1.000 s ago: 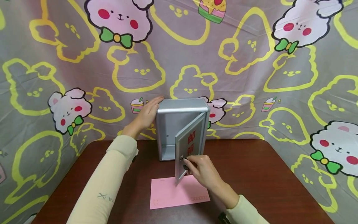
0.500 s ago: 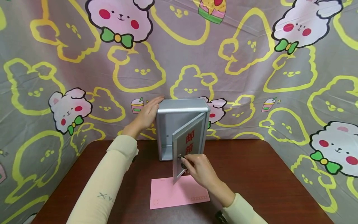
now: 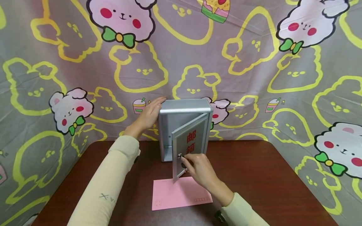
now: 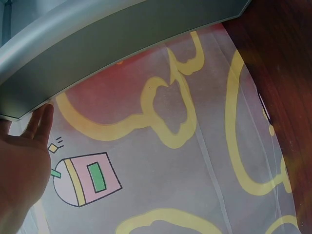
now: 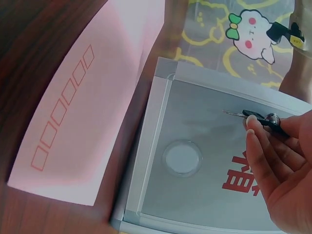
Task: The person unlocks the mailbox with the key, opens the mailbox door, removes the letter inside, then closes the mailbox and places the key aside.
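A silver metal mailbox (image 3: 185,106) stands on the table, its door (image 3: 181,141) ajar and hinged on the right. Red characters mark the door's front. A key (image 5: 263,119) with a black head sits in the door's lock, and a second key dangles beside it. My right hand (image 3: 202,168) pinches the key's head between thumb and fingers. At the mailbox's upper left corner, my left hand (image 3: 148,116) rests against the side with fairly straight fingers. In the left wrist view its fingertips (image 4: 44,122) touch the box's edge. A pink envelope (image 3: 172,196) lies flat below the door.
A reddish-brown wooden table (image 3: 249,175) carries everything. Behind it and along both sides hangs a grey cartoon-print cloth (image 3: 240,84), close to the mailbox's back. The door's lower corner overhangs the envelope's far edge.
My right hand has swung the door leftward and away, toward the mailbox, narrowing the gap a little. The left hand, mailbox body and envelope stay in place.
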Tool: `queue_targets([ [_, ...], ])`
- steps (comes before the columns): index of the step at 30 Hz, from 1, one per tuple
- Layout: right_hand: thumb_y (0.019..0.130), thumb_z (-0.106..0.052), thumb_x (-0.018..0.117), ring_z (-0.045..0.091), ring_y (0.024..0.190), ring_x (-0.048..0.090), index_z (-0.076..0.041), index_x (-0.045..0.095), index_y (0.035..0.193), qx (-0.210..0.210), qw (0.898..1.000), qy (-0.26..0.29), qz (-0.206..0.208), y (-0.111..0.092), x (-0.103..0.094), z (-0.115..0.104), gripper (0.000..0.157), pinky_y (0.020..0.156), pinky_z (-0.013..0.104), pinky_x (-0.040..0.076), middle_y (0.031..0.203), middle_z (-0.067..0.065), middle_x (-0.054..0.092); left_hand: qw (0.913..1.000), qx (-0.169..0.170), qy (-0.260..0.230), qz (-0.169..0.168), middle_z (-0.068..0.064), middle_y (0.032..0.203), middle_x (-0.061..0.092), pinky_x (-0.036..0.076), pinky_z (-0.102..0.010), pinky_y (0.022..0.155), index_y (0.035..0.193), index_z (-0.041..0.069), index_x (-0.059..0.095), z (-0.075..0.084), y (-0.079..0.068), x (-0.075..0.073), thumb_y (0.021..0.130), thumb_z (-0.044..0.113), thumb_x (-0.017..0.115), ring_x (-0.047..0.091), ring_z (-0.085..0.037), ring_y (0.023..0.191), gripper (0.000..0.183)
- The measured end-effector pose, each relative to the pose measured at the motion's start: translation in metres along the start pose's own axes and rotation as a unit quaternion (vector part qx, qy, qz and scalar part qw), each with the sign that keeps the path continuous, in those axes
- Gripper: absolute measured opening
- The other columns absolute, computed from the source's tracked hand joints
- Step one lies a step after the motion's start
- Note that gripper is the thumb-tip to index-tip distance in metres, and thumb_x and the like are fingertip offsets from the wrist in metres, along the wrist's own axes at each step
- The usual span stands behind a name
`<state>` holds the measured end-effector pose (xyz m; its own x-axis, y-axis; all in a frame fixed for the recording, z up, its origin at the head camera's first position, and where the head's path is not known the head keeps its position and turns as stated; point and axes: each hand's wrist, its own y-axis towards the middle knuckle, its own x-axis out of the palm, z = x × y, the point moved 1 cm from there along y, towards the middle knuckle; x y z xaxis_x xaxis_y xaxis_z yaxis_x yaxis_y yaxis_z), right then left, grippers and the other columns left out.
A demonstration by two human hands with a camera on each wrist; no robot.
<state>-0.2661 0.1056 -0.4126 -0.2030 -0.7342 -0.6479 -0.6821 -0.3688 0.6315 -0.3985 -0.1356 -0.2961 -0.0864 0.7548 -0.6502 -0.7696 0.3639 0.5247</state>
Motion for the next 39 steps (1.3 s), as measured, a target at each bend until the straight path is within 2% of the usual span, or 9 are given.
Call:
queue_targets([
  [5, 0.098, -0.014, 0.07, 0.0, 0.056, 0.049, -0.012, 0.072, 0.079, 0.008, 1.0, -0.01, 0.003, 0.004, 0.005, -0.001, 0.02, 0.049, 0.019, 0.043, 0.064, -0.009, 0.062, 1.0, 0.002, -0.001, -0.002, -0.006, 0.165, 0.034, 0.019, -0.043, 0.126, 0.156, 0.006, 0.042, -0.003, 0.001, -0.001, 0.109, 0.026, 0.024, 0.026, -0.025, 0.154, 0.054],
  [13, 0.097, -0.013, 0.07, 0.003, 0.058, 0.048, -0.014, 0.072, 0.077, -0.004, 0.999, -0.043, 0.024, 0.01, 0.012, -0.003, 0.02, 0.054, 0.021, 0.04, 0.064, -0.012, 0.059, 0.9999, 0.006, 0.013, -0.005, -0.006, 0.165, 0.035, 0.019, -0.041, 0.126, 0.156, 0.008, 0.042, -0.004, 0.002, -0.002, 0.109, 0.026, 0.023, 0.027, -0.023, 0.153, 0.054],
  [19, 0.097, -0.012, 0.07, 0.003, 0.058, 0.049, -0.014, 0.073, 0.079, 0.003, 0.999, -0.045, 0.025, 0.009, 0.013, -0.003, 0.018, 0.054, 0.021, 0.041, 0.065, -0.012, 0.061, 0.9971, 0.018, 0.068, -0.031, -0.005, 0.165, 0.035, 0.019, -0.042, 0.126, 0.158, 0.008, 0.04, -0.001, 0.002, -0.008, 0.109, 0.027, 0.022, 0.027, -0.023, 0.154, 0.055],
  [24, 0.097, -0.013, 0.069, 0.002, 0.057, 0.049, -0.014, 0.073, 0.079, 0.005, 0.999, -0.044, 0.021, 0.009, 0.014, -0.003, 0.019, 0.053, 0.02, 0.04, 0.066, -0.012, 0.062, 0.9899, 0.026, 0.129, -0.052, -0.004, 0.166, 0.033, 0.017, -0.05, 0.126, 0.159, 0.01, 0.038, 0.002, 0.002, -0.013, 0.109, 0.029, 0.019, 0.027, -0.024, 0.154, 0.057],
  [27, 0.097, -0.013, 0.07, 0.002, 0.057, 0.048, -0.014, 0.073, 0.079, 0.003, 0.999, -0.043, 0.021, 0.008, 0.013, -0.004, 0.019, 0.052, 0.019, 0.04, 0.066, -0.012, 0.062, 0.9868, 0.023, 0.149, -0.06, -0.002, 0.166, 0.032, 0.015, -0.054, 0.125, 0.16, 0.012, 0.036, 0.005, 0.0, -0.015, 0.11, 0.031, 0.019, 0.026, -0.023, 0.154, 0.056],
  [39, 0.098, -0.013, 0.069, 0.002, 0.056, 0.047, -0.014, 0.072, 0.078, -0.002, 0.999, -0.038, 0.019, 0.005, 0.01, -0.005, 0.02, 0.051, 0.019, 0.039, 0.065, -0.012, 0.06, 0.9861, 0.032, 0.149, -0.067, -0.005, 0.165, 0.034, 0.017, -0.055, 0.125, 0.159, 0.009, 0.037, 0.014, -0.003, -0.017, 0.113, 0.033, 0.021, 0.029, -0.026, 0.153, 0.055],
])
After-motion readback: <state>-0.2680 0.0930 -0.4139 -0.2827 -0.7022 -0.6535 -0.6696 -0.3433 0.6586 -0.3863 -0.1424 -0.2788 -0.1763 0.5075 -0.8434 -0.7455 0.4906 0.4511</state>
